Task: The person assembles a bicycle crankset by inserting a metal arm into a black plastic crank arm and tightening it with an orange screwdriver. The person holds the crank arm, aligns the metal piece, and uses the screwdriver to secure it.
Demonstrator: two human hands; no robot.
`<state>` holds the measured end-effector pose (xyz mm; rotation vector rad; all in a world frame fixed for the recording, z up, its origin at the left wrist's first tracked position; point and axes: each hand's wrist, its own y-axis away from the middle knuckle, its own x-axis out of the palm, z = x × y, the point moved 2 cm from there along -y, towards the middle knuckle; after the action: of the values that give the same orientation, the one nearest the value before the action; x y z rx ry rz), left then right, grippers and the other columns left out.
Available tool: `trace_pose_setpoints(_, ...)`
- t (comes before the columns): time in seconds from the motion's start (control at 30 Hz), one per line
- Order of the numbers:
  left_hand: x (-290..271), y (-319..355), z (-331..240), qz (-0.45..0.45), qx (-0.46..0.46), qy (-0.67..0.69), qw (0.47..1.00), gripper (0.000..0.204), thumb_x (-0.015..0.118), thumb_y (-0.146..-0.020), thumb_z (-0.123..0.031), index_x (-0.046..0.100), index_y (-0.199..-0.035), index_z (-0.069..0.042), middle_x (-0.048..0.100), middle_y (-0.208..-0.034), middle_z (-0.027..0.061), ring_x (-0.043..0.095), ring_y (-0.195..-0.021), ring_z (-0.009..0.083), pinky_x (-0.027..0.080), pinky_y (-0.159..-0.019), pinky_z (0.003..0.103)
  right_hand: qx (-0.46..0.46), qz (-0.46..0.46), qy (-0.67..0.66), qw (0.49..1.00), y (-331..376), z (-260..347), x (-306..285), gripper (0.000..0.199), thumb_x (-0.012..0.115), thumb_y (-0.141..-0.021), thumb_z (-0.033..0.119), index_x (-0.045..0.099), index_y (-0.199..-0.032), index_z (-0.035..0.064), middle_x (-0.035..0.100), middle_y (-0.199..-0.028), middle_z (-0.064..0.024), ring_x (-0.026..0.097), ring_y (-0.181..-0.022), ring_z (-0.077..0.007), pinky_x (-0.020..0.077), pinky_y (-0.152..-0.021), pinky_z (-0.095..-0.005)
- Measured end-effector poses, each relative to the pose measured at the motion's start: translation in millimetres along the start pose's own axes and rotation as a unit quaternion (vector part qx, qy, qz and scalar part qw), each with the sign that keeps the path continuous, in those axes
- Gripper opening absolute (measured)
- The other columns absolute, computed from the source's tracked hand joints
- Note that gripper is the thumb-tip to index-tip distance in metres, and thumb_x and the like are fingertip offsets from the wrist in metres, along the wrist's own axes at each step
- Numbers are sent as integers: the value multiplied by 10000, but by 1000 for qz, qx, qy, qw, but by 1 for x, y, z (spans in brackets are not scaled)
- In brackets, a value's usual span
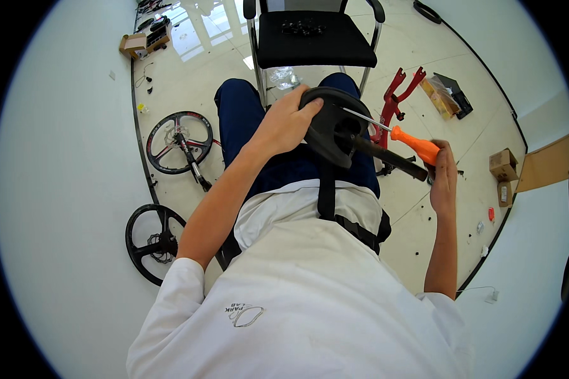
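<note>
A black bicycle saddle (322, 140) is held over my lap, with its dark seat post (392, 158) slanting down to the right. My left hand (289, 123) is closed on the saddle's left edge, thumb on top. In my right hand (446, 174) is the orange handle of a screwdriver (417, 144). Its thin metal shaft points left, and the tip lies over the underside of the saddle, where I cannot tell whether it touches. The fingers of my right hand are partly hidden behind the handle and the post.
A black chair (316, 41) with small dark parts on its seat faces me. Spoked wheels (180, 142) lie on the left floor. Right of my knees are a red fork (395, 101), a yellow box (441, 98) and a cardboard box (503, 164). Small bits are scattered about.
</note>
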<state>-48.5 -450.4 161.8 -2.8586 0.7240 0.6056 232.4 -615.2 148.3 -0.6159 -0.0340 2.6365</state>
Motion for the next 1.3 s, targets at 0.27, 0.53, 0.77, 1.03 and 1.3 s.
trace_pose_setpoints(0.27, -1, -4, 5, 1, -12, 6, 1000, 378, 490, -984, -313, 586, -1075, 41, 634, -946, 186, 599, -898, 301, 443, -856, 363, -91, -88, -45, 991, -1, 10, 17, 287, 384, -1048, 292, 422, -1219, 63, 477, -1151, -89, 485, -952, -160, 396, -906, -288)
trace_pose_setpoints(0.53, -3, -4, 9, -3, -28, 37, 999, 383, 494, -981, -307, 591, -1074, 52, 638, -941, 181, 598, -887, 295, 444, -855, 362, -109, -46, 56, 991, -7, 17, 12, 326, 414, -1034, 332, 470, -1177, 45, 529, -1000, -88, 490, -902, -146, 404, -814, -279)
trace_pose_setpoints(0.77, -4, -8, 9, -3, -29, 18, 999, 377, 499, -979, -296, 594, -1074, 56, 644, -923, 171, 608, -867, 273, 452, -831, 360, -134, -99, 46, 985, -15, 28, 14, 281, 465, -985, 221, 489, -1197, 38, 541, -1018, -86, 509, -937, -139, 405, -893, -271)
trace_pose_setpoints(1.03, -5, -10, 9, 5, -38, 20, 999, 397, 492, -978, -321, 591, -1084, 49, 638, -887, 161, 601, -836, 261, 452, -801, 355, -121, -112, 2, 986, -21, 27, 13, 352, 418, -949, 292, 463, -1185, 34, 559, -1027, -123, 556, -902, -192, 453, -842, -315)
trace_pose_setpoints(1.3, -7, -9, 12, 5, -54, 28, 998, 404, 491, -980, -325, 595, -1085, 50, 638, -873, 161, 604, -825, 272, 454, -797, 359, -122, -16, 82, 989, -15, 40, 7, 366, 441, -939, 277, 430, -1185, 5, 561, -978, -154, 547, -751, -215, 461, -719, -309)
